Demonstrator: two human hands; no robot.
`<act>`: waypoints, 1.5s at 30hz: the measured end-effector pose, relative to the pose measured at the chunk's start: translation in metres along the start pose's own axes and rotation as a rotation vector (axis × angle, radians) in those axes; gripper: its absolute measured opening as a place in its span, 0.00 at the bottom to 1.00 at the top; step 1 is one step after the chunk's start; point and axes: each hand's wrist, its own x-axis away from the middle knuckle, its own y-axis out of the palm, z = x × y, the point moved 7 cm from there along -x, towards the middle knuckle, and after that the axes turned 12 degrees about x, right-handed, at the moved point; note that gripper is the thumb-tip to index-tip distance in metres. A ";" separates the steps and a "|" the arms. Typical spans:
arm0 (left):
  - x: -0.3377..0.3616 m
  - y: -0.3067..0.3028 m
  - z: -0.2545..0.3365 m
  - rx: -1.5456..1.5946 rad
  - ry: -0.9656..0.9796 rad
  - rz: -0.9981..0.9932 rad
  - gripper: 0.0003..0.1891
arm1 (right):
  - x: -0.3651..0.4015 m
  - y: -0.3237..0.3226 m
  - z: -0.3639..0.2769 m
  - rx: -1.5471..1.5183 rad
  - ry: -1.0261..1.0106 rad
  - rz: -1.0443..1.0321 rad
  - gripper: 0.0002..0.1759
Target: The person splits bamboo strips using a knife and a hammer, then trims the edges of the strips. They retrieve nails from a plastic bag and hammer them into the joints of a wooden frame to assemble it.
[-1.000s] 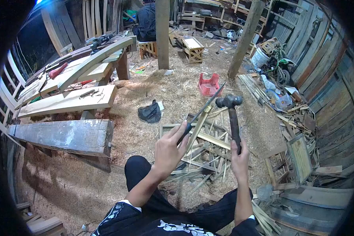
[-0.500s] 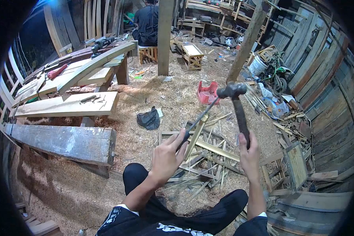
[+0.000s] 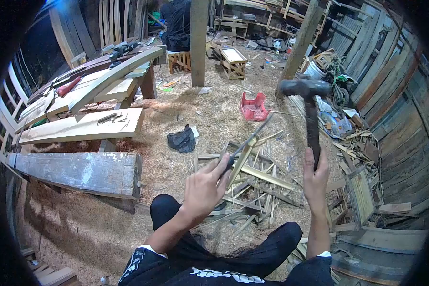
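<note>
My left hand (image 3: 202, 190) is wrapped round the dark handle of a long thin metal tool (image 3: 252, 137), whose shaft points up and to the right. In my right hand (image 3: 316, 178) is a hammer (image 3: 311, 114), held upright by the lower handle with its dark head at the top. The hammer head is apart from the metal tool. Beyond and below the hands, thin wooden strips (image 3: 267, 178) lie in a loose pile on the shavings. What the tool's tip is like is too small to tell.
Planks and a thick beam (image 3: 76, 174) lie at the left. A red plastic stool (image 3: 254, 107) and a black bag (image 3: 181, 139) are on the floor ahead. A wooden post (image 3: 198, 47) stands near a seated person (image 3: 176, 26). Scrap wood and a small bike line the right.
The hammer has moved right and a little up, away from the metal tool's shaft. My left hand stays closed round the tool, nearly in place.
</note>
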 end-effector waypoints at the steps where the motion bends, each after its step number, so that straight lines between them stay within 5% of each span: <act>1: -0.001 -0.004 -0.002 0.001 -0.009 0.007 0.24 | 0.001 -0.002 -0.001 0.016 -0.103 0.141 0.25; 3: -0.003 -0.006 -0.006 0.039 0.005 0.040 0.23 | 0.005 0.011 0.023 0.044 -0.086 0.157 0.25; 5: 0.001 -0.004 -0.012 -0.011 0.015 0.101 0.23 | 0.013 0.037 0.031 0.159 0.059 -0.323 0.26; 14: -0.006 -0.013 -0.012 0.011 -0.029 0.062 0.21 | -0.004 0.010 0.002 -0.049 0.055 -0.005 0.25; 17: -0.005 -0.011 -0.003 0.002 0.023 0.045 0.20 | -0.001 0.039 0.022 0.181 -0.058 -0.237 0.24; 18: -0.007 -0.010 -0.001 -0.028 -0.110 -0.044 0.21 | -0.006 0.045 0.021 0.059 -0.073 -0.199 0.24; 21: -0.006 -0.004 -0.003 0.011 0.014 0.002 0.21 | -0.014 0.014 0.014 0.079 0.063 -0.198 0.23; 23: -0.007 0.000 -0.003 -0.011 0.117 0.032 0.22 | -0.015 0.008 0.003 0.049 0.025 -0.130 0.22; 25: -0.007 -0.002 -0.005 0.014 0.069 0.031 0.22 | -0.006 0.001 0.000 -0.061 -0.071 0.182 0.22; 30: 0.006 0.003 -0.005 -0.057 -0.046 -0.050 0.21 | 0.014 0.048 0.041 0.141 0.054 -0.327 0.29; 37: 0.013 0.002 -0.021 0.004 -0.036 0.058 0.20 | 0.013 0.031 0.031 -0.090 0.084 0.030 0.36; 39: 0.016 0.003 -0.022 0.021 -0.023 0.038 0.21 | 0.013 0.044 0.045 -0.051 0.008 0.078 0.30; 41: 0.025 0.007 -0.024 -0.015 -0.064 -0.023 0.21 | 0.028 0.078 0.074 0.130 0.176 -0.355 0.25; 45: 0.032 0.030 -0.052 -0.039 -0.031 -0.020 0.21 | 0.032 0.086 0.093 0.074 -0.042 0.067 0.32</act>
